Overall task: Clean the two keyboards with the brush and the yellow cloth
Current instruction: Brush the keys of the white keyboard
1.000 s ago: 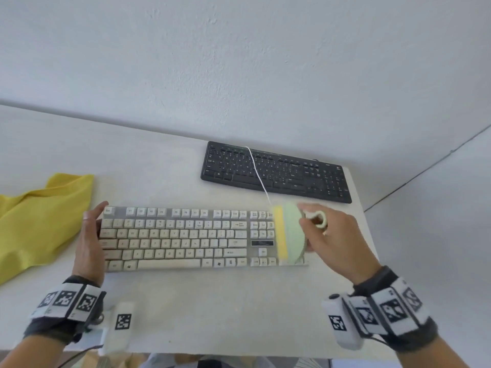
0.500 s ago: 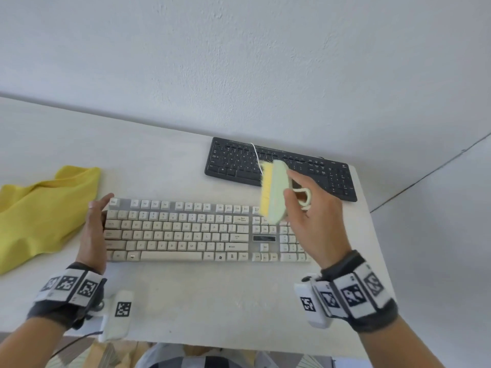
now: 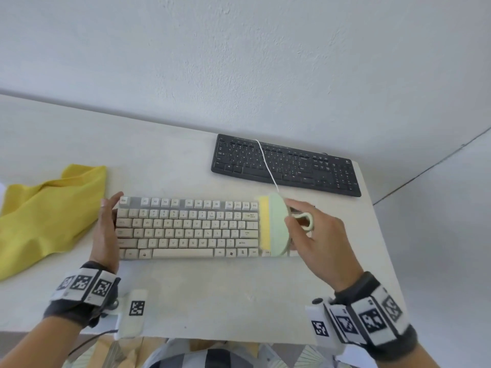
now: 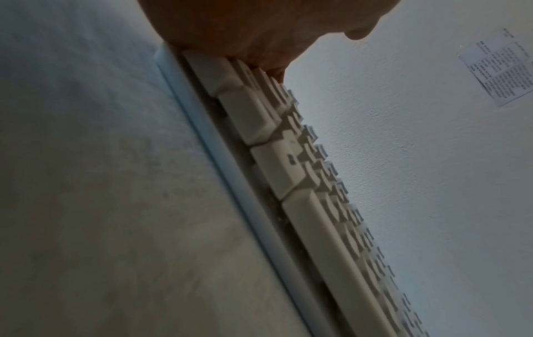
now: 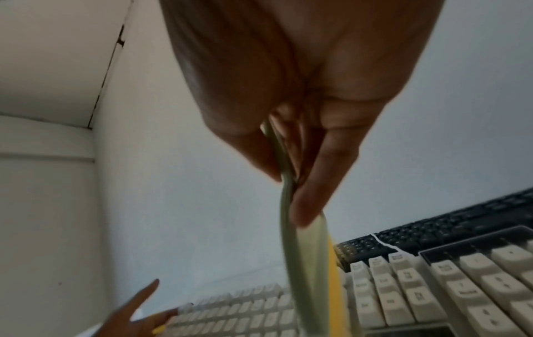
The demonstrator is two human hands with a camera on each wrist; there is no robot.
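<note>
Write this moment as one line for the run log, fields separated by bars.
right hand: holds brush on white keyboard | left hand: steadies its left end | yellow cloth: unused | black keyboard: untouched

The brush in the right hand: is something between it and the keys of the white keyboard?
Nothing visible: the brush gripped by the right hand is at the white keyboard, yellow bristles facing the keys.
</note>
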